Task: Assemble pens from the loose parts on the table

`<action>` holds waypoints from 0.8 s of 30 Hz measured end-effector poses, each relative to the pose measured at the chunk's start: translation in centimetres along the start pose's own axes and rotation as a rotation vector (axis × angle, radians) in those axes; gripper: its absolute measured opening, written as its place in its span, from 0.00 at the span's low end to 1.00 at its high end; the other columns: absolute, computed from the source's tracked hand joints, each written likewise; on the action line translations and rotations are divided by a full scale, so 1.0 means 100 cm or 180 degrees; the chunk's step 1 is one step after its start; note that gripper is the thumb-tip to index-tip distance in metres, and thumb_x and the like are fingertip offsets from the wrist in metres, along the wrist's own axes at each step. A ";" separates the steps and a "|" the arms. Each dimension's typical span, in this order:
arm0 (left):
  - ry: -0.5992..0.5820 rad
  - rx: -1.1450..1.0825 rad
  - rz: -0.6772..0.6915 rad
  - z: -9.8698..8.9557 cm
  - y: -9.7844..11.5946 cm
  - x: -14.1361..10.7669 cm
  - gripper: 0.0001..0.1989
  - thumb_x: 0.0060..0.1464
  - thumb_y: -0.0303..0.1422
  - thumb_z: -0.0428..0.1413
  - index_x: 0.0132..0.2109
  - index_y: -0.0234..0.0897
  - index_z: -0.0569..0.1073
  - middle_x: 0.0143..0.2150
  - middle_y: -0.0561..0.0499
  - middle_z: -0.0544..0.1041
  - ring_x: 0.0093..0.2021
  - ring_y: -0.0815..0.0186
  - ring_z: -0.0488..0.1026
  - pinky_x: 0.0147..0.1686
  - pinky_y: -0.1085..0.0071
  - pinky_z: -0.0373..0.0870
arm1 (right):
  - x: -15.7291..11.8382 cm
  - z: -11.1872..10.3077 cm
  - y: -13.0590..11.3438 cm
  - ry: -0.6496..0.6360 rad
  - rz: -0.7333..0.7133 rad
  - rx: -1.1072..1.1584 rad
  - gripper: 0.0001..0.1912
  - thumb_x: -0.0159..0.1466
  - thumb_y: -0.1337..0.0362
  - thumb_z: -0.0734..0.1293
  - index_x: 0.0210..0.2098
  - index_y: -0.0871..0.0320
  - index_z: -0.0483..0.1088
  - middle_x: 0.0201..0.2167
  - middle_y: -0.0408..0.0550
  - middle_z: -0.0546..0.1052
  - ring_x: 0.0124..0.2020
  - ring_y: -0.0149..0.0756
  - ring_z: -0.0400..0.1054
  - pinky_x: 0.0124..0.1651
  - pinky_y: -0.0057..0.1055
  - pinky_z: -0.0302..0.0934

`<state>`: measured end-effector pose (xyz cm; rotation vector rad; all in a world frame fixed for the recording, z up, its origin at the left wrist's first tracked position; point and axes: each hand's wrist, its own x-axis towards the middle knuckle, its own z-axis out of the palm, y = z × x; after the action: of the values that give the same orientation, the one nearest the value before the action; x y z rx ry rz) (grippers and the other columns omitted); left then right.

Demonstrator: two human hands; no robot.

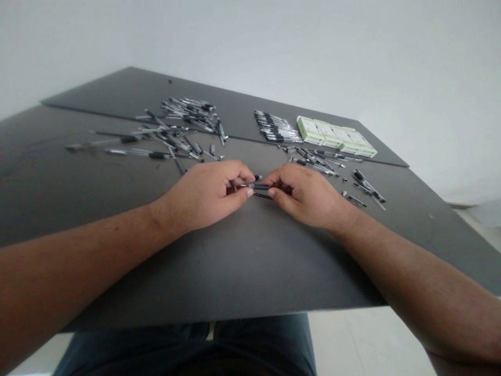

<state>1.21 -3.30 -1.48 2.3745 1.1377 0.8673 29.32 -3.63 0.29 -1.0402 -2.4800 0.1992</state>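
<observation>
My left hand (213, 194) and my right hand (307, 194) meet near the middle of the grey table (235, 261). Between their fingertips is a dark pen piece (259, 186), held level; the left fingers pinch its thin pointed end and the right fingers pinch its thicker black end. A second thin dark piece (262, 196) shows just below it, partly hidden by the fingers. Behind the hands, a small dark part (258, 178) is visible.
Loose pens and parts (168, 138) spread over the left side, with a heap (190, 112) behind. A row of pens (276, 127) lies beside green-white boxes (336, 137) at the back right. More parts (317, 162) and several pens (368, 186) lie right.
</observation>
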 end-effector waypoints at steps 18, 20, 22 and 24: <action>0.0126 -0.0279 0.0450 0.003 -0.004 -0.003 0.03 0.67 0.31 0.59 0.43 0.43 0.79 0.34 0.55 0.84 0.34 0.64 0.81 0.37 0.65 0.70 | -0.001 -0.005 -0.002 -0.0191 0.0038 0.0163 0.09 0.74 0.65 0.69 0.49 0.54 0.82 0.40 0.50 0.87 0.38 0.44 0.79 0.45 0.38 0.68; 0.0071 -0.0366 0.0423 0.004 -0.004 -0.004 0.02 0.67 0.32 0.60 0.42 0.43 0.78 0.34 0.55 0.84 0.34 0.64 0.81 0.37 0.65 0.71 | -0.001 -0.006 -0.002 -0.0236 0.0024 0.0174 0.09 0.74 0.66 0.68 0.49 0.54 0.81 0.40 0.49 0.87 0.38 0.43 0.79 0.44 0.37 0.68; -0.0008 -0.0519 0.0352 0.004 -0.005 -0.004 0.03 0.67 0.35 0.62 0.44 0.43 0.79 0.35 0.55 0.85 0.35 0.63 0.83 0.37 0.66 0.73 | -0.002 -0.006 -0.001 -0.0226 0.0016 0.0164 0.09 0.73 0.66 0.68 0.48 0.53 0.81 0.39 0.48 0.86 0.37 0.43 0.79 0.44 0.37 0.68; -0.0033 -0.0615 0.0289 0.001 -0.007 -0.002 0.06 0.67 0.39 0.64 0.46 0.43 0.80 0.36 0.54 0.86 0.35 0.63 0.84 0.38 0.65 0.75 | -0.002 -0.006 0.000 -0.0179 0.0028 0.0136 0.08 0.74 0.64 0.69 0.48 0.53 0.81 0.38 0.48 0.86 0.37 0.43 0.79 0.43 0.37 0.67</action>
<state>0.76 -3.04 -1.98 2.2829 0.9039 0.9483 29.73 -3.77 0.71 -1.0416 -2.5102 0.2869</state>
